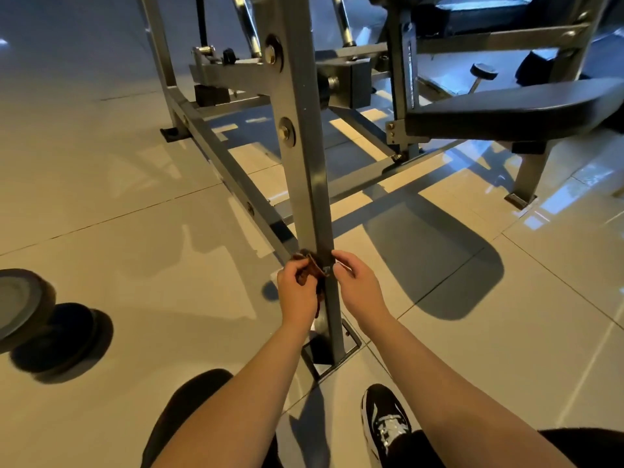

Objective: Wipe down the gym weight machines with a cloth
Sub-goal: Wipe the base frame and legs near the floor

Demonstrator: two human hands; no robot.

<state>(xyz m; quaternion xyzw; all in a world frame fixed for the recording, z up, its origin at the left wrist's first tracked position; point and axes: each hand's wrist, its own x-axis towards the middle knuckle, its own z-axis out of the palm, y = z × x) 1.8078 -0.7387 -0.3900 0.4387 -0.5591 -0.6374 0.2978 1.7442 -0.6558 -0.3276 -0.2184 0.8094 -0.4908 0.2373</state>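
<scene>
A grey steel post (pixel 305 163) of the weight machine slants down to a foot plate (pixel 332 349) on the tiled floor. A small dark brown cloth (pixel 309 268) is wrapped round the low part of this post. My left hand (pixel 297 292) grips the cloth's left end with curled fingers. My right hand (pixel 354 283) is on the post's right side, its fingers curled at the cloth's other end; the cloth there is mostly hidden behind the post.
The frame's grey base bars (pixel 233 177) run back and left along the floor. A black padded seat (pixel 506 109) juts out at the right. Dark round weights (pixel 54 336) lie on the floor at the left. My shoe (pixel 385 420) stands close behind the foot plate.
</scene>
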